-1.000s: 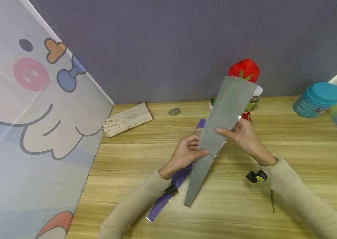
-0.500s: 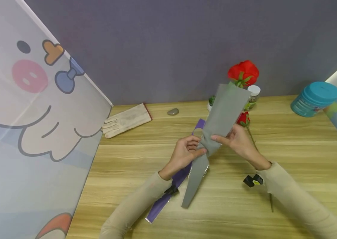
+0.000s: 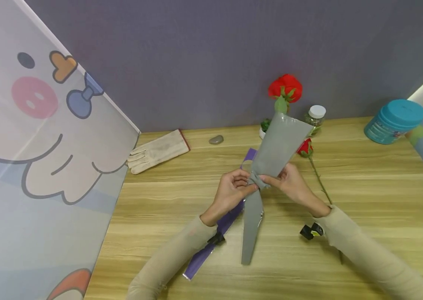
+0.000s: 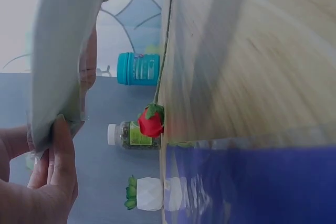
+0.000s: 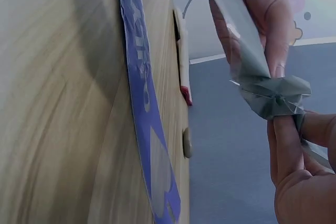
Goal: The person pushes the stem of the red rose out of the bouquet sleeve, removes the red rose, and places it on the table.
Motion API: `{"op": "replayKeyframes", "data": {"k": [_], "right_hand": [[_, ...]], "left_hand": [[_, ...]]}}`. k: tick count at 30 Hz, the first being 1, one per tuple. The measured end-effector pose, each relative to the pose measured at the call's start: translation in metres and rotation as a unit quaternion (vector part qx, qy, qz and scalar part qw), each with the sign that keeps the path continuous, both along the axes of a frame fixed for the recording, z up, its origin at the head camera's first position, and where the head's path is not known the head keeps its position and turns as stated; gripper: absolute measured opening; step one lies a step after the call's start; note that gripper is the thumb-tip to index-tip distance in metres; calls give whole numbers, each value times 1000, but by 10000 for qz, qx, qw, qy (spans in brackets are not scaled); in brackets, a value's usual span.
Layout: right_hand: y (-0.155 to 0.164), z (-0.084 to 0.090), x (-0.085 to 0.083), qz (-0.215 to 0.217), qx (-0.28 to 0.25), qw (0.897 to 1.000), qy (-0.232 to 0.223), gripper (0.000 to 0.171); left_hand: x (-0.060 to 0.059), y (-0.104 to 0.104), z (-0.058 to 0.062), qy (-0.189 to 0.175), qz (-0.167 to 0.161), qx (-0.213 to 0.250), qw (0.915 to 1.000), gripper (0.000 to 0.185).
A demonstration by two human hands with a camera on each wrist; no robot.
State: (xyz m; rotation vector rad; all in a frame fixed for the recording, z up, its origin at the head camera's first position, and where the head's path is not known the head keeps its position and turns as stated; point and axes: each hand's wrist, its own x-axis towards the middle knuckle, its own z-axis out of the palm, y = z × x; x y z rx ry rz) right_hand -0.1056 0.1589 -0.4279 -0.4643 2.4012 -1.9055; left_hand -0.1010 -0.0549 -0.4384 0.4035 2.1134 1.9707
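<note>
A long grey wrapping sleeve (image 3: 277, 146) holds a red artificial rose (image 3: 285, 87), whose bloom sticks out of its wide top end. My left hand (image 3: 234, 189) and right hand (image 3: 288, 183) both pinch the sleeve at its gathered waist (image 3: 257, 180), above the wooden table (image 3: 181, 196). The narrow tail (image 3: 252, 227) hangs down toward the table. In the left wrist view my fingers (image 4: 58, 166) grip the grey sleeve (image 4: 58, 61). The right wrist view shows the crumpled gather (image 5: 275, 95) between my fingers.
A purple sleeve (image 3: 215, 237) lies flat under my left forearm. A second small rose (image 3: 305, 148) with its stem lies to the right. A white glove (image 3: 159, 151), a pebble (image 3: 216, 139), a small jar (image 3: 315, 116) and a teal tub (image 3: 395, 121) sit along the back.
The grey sleeve has been squeezed narrower at its middle and turned more upright. My hands have drawn closer together, and the rose bloom now stands clear above the sleeve's top.
</note>
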Motion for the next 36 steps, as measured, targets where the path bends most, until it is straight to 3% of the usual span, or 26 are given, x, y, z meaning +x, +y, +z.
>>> {"op": "replayKeyframes", "data": {"k": [5,13,20,27,31,36], "right_hand": [[0,2,1,-195,179,9996,0,40],[5,16,0,-651,-151,9975,-248,35],[8,24,1,-707,173,9963,-456,36],[14,26,3,-790,576,9950,-201,34],[14,27,3,-724,602,9954,-186,33],[14,28,3,-657,479,9965,-189,34]], "left_hand": [[0,-1,-1,-22,-38,-67,10000,26],[4,-4,-5,-194,-358,21,9992,28],[4,-8,-8,-105,-525,-43,9986,32],[0,-16,-3,140,-679,-509,9963,32],[-1,-19,-2,142,-764,-703,9945,31],[0,-17,-1,47,-801,-609,9949,32]]}}
